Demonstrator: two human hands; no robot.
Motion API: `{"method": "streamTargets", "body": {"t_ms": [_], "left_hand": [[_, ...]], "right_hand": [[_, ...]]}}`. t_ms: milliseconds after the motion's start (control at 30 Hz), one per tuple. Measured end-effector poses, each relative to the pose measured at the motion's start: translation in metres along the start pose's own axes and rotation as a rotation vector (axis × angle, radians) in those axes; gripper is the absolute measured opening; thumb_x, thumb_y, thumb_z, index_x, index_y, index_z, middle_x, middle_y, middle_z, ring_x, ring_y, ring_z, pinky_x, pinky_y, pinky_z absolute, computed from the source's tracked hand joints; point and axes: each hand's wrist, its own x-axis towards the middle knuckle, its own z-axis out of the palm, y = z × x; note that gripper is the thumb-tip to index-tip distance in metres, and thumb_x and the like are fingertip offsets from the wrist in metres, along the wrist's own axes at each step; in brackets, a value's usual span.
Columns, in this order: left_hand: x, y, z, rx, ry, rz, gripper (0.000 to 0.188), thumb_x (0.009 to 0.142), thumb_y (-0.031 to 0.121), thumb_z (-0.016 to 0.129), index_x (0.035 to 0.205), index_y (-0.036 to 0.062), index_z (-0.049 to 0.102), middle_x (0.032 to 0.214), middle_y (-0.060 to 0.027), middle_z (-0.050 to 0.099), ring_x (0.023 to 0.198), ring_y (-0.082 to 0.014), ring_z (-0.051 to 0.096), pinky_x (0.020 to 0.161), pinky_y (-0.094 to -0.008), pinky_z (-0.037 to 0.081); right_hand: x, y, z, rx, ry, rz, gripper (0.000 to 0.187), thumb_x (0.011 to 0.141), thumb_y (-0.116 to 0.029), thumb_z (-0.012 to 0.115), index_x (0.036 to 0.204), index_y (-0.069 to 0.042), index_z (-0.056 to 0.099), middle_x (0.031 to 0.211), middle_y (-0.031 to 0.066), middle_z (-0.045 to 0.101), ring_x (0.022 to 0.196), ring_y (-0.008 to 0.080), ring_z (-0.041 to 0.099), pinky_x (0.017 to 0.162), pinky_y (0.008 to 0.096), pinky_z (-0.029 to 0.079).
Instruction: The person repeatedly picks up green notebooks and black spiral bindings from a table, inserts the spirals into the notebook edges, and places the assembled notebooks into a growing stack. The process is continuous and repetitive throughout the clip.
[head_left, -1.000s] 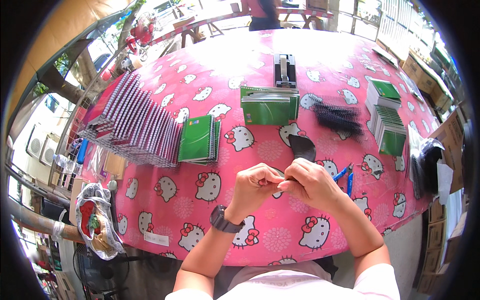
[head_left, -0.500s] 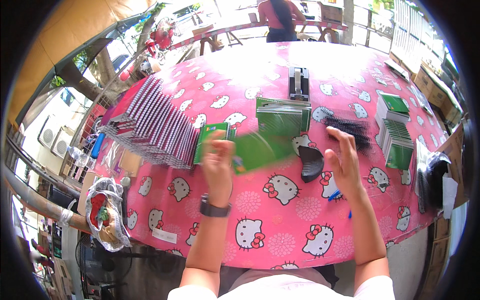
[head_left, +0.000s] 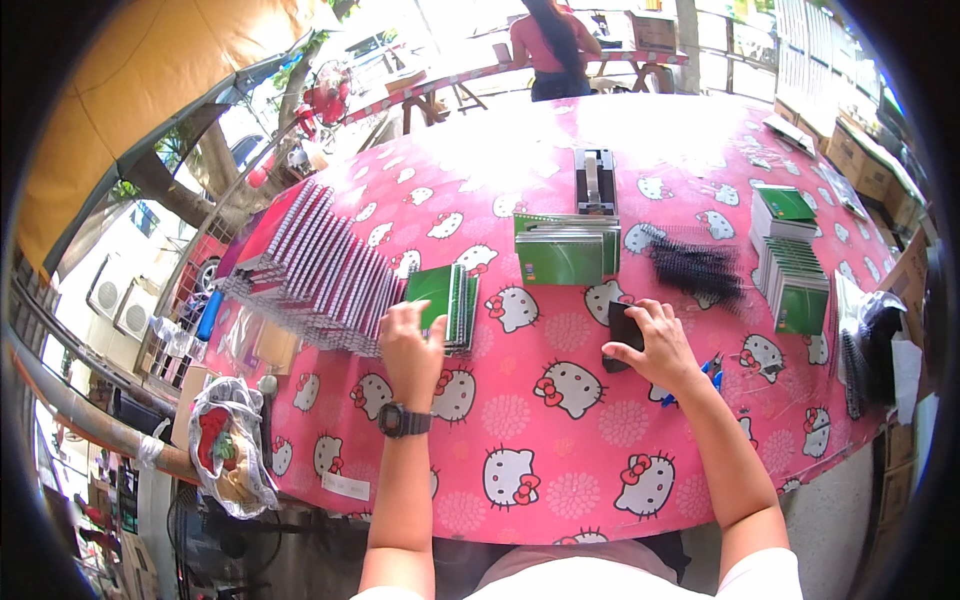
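My left hand (head_left: 410, 345), with a dark watch on its wrist, is at the near left corner of a row of green spiral notebooks (head_left: 462, 310). Its fingers are slightly curled and apart, and whether they touch the covers is hard to tell. My right hand (head_left: 660, 348) grips a black curved block (head_left: 622, 325), thumb on the near side and fingers over the top. Beyond it lies a heap of black spiral coils (head_left: 695, 265). Green-covered booklets (head_left: 560, 262) stand in a bundle at the middle, before a black and grey desktop device (head_left: 595, 182).
A large stack of spiral notebooks (head_left: 310, 275) with magenta covers fills the left side. Green booklets (head_left: 795, 290) are stacked at the right. Blue-handled pliers (head_left: 710, 370) lie beside my right wrist. A plastic bag (head_left: 228, 445) hangs at the left edge. Another person (head_left: 553, 50) stands far off.
The green notebook that my left hand was swinging now stands with the others at the left. My right hand has come down onto the black curved block.
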Motion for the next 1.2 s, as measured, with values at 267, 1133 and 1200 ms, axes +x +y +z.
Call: {"method": "streamTargets", "body": {"t_ms": [267,1133,1200], "left_hand": [[0.073,0.103,0.102,-0.267,0.014,0.502,0.016,0.079,0.014,0.067,0.093,0.0082,0.068,0.096,-0.0043,0.065,0.096,-0.023,0.058,0.084,-0.0376,0.045],[-0.022,0.103,-0.008,-0.515,-0.35,0.381,0.024,0.075,-0.001,0.064,0.097,0.0092,0.064,0.083,-0.006,0.061,0.077,-0.0263,0.059,0.066,-0.0367,0.047],[-0.03,0.101,-0.004,-0.516,-0.337,0.366,0.023,0.076,0.002,0.064,0.098,0.0098,0.065,0.083,-0.0043,0.062,0.079,-0.0237,0.059,0.07,-0.0358,0.045]], "right_hand": [[0.01,0.016,-0.001,0.19,0.276,-0.035,0.029,0.083,-0.03,0.065,0.088,-0.001,0.061,0.094,0.0126,0.062,0.095,0.0302,0.054,0.084,0.04,0.043],[0.013,0.09,-0.007,-0.272,0.274,0.108,0.026,0.072,-0.018,0.073,0.091,-0.009,0.059,0.096,0.0074,0.053,0.098,0.025,0.05,0.08,0.039,0.044],[0.012,0.092,-0.005,-0.313,0.271,0.097,0.023,0.073,-0.017,0.072,0.09,-0.009,0.06,0.095,0.0074,0.054,0.097,0.0251,0.051,0.079,0.0389,0.045]]}}
